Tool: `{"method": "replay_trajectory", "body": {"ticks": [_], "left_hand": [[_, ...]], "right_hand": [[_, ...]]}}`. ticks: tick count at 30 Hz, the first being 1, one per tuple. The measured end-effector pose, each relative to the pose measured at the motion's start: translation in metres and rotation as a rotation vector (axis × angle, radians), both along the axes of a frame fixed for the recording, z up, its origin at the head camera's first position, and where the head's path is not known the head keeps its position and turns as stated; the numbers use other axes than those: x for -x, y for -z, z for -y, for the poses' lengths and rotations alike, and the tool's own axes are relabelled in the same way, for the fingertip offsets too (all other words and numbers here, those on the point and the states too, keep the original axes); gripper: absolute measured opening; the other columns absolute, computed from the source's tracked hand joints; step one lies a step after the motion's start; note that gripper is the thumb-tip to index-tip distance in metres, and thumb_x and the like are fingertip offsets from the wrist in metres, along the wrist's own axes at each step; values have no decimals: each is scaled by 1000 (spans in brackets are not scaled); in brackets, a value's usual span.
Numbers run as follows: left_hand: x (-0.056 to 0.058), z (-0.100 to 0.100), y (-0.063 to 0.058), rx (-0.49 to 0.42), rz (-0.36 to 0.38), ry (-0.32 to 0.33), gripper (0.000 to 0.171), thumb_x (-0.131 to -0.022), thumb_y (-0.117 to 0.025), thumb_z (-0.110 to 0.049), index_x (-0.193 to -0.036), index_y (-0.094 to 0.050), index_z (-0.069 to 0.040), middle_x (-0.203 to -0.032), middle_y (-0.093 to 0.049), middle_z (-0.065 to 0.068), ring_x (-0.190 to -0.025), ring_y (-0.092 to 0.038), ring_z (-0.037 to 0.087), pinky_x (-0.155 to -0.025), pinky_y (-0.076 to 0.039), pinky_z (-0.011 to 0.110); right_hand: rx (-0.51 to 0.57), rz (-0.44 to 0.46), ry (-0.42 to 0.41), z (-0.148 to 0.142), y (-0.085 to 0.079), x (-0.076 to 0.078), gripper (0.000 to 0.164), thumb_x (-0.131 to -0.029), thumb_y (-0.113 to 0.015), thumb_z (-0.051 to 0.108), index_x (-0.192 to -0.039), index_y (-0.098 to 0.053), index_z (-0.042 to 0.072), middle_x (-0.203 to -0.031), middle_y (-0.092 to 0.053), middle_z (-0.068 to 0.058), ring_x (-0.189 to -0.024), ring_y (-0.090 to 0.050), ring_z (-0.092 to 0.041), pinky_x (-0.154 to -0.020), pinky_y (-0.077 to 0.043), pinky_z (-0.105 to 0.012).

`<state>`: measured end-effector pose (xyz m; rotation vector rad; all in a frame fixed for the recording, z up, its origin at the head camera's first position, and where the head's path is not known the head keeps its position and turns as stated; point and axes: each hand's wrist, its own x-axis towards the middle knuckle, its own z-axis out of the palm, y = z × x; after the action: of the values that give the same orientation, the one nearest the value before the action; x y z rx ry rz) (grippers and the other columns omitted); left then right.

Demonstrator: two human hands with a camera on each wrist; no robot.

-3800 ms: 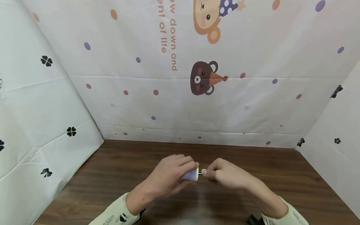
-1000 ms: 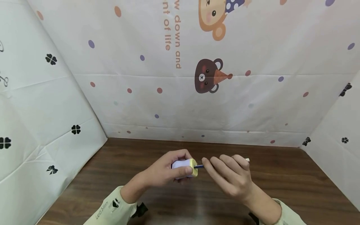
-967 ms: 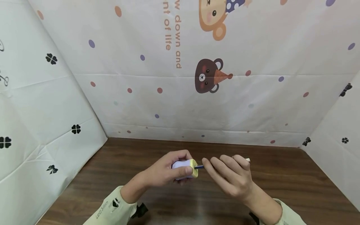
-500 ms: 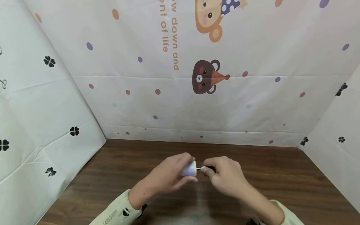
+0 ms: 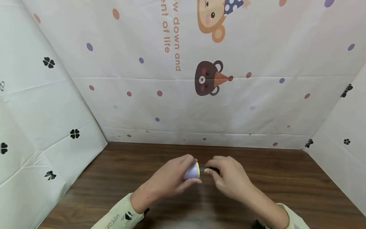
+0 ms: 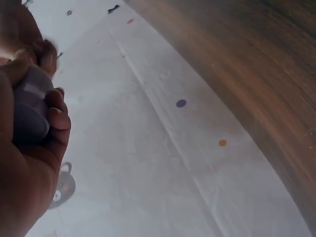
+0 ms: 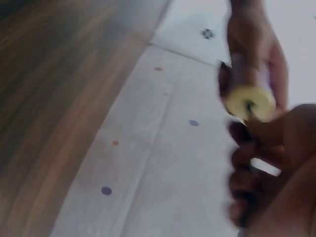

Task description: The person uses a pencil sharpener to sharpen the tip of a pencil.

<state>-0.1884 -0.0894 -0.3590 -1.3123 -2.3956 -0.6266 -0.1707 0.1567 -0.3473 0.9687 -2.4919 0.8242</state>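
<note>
A lavender pencil sharpener (image 5: 191,171) with a yellow end face sits in my left hand (image 5: 170,178), whose fingers and thumb wrap around its body. In the left wrist view the curled fingers show along the sharpener's side (image 6: 33,106). From the hole in the yellow face (image 7: 237,102), seen in the right wrist view, a thin dark pencil (image 5: 202,169) sticks out. My right hand (image 5: 232,176) pinches this pencil between thumb and index finger, close to the sharpener. Most of the pencil's length is hidden under the right hand, and its tip is inside the sharpener.
Both hands are over a dark brown wooden table (image 5: 131,159). Behind it stands a white sheet with dots and a brown bear print (image 5: 204,78). White side panels with black clover and bow prints border the table left (image 5: 51,105) and right (image 5: 343,127).
Since one second ago, both hands have rolled over: the left from thumb-up to back-up with the sharpener, the right from raised fingers to a palm-down pinch. Over the last half second little has moved.
</note>
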Motion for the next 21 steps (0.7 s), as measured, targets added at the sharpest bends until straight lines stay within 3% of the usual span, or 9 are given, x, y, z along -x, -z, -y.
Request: {"method": "replay_trajectory", "body": {"ticks": [3,6,8,10,13,16,18,20,21], "left_hand": [[0,5,-7,-159,233,42,38,-101,-73,-42,-120,-54,-15,-100,-64,-6,-76,-59,5,-62,-53,21],[-1,10,-14,-295,522,204,26,-105,-70,-31,-114,-53,-14,-91,-66,-1,-68,-63,10,-54,-56,28],[-1,11,-17,-340,680,307,19,-106,-68,-24,-110,-53,-12,-86,-65,3,-63,-62,12,-50,-56,34],[-2,12,-18,-345,750,360,18,-107,-67,-20,-108,-52,-10,-84,-63,4,-61,-62,12,-49,-56,36],[-2,12,-18,-310,663,341,21,-105,-71,-21,-109,-52,-12,-86,-64,0,-64,-62,10,-51,-57,34],[-2,12,-18,-230,435,244,30,-101,-76,-28,-113,-52,-15,-89,-63,-5,-69,-61,5,-58,-56,24],[-3,12,-17,-149,254,173,36,-98,-79,-33,-116,-53,-15,-93,-60,-8,-73,-57,3,-62,-51,18],[-4,10,-16,-43,58,124,40,-97,-80,-36,-118,-54,-13,-97,-58,-7,-78,-55,3,-68,-49,16],[-3,9,-15,17,-39,106,41,-97,-80,-37,-118,-55,-13,-100,-57,-7,-81,-55,4,-71,-49,17]], "right_hand": [[34,-611,0,11,1,4,8,-95,-74,9,-91,-79,15,-82,-64,6,-70,-53,-10,-70,-39,-33],[106,-1134,-62,17,-5,11,17,-100,-66,3,-87,-77,7,-78,-64,-3,-67,-52,-19,-68,-38,-35],[143,-1361,-78,20,-9,14,24,-101,-63,-2,-83,-76,5,-74,-64,-5,-64,-50,-20,-65,-36,-33],[156,-1424,-86,22,-12,13,26,-102,-63,-2,-80,-75,5,-71,-62,-3,-61,-47,-19,-62,-34,-31],[125,-1347,-50,24,-11,9,29,-101,-58,-1,-77,-73,7,-69,-58,0,-59,-43,-17,-58,-33,-27],[66,-1112,-6,24,-5,3,25,-99,-58,5,-78,-71,10,-70,-56,3,-58,-43,-14,-53,-31,-24],[31,-855,13,22,2,-2,22,-99,-63,13,-77,-69,15,-69,-52,8,-56,-41,-7,-50,-29,-20],[12,-480,2,18,6,-7,25,-100,-68,21,-75,-64,22,-66,-47,14,-54,-38,-1,-47,-27,-19],[21,-252,-27,16,7,-8,27,-100,-69,24,-74,-62,23,-65,-45,16,-54,-37,0,-47,-28,-19]]}}
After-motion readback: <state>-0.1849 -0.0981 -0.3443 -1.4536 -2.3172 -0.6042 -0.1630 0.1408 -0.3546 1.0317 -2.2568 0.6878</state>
